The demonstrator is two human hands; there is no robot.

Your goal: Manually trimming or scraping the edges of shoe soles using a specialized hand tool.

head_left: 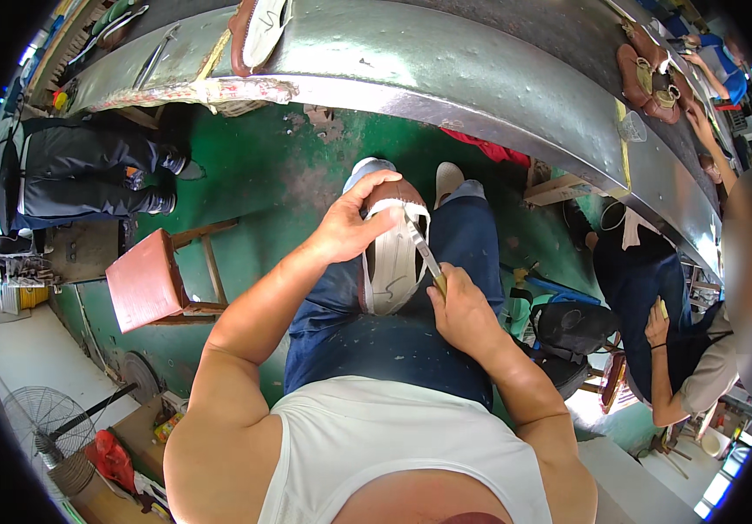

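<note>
Across my thighs lies a shoe (391,278) with its pale sole side up and brown upper around it, a dark line drawn near one end. My left hand (348,220) is closed around the far end of the shoe, thumb pressed on its pale edge, fingers over the brown part. In my right hand (466,310) is a slim metal hand tool (424,247) with a yellowish grip; whether it is a knife or pincers I cannot tell. Its tip touches the shoe's edge beside my left thumb.
Ahead runs a long metal-clad bench (446,52) bearing a brown and white shoe (264,33), a metal tool (157,57) and brown shoes (646,83). A pinkish stool (144,281) stands left. Another person (655,297) sits right, near a black bag (575,327).
</note>
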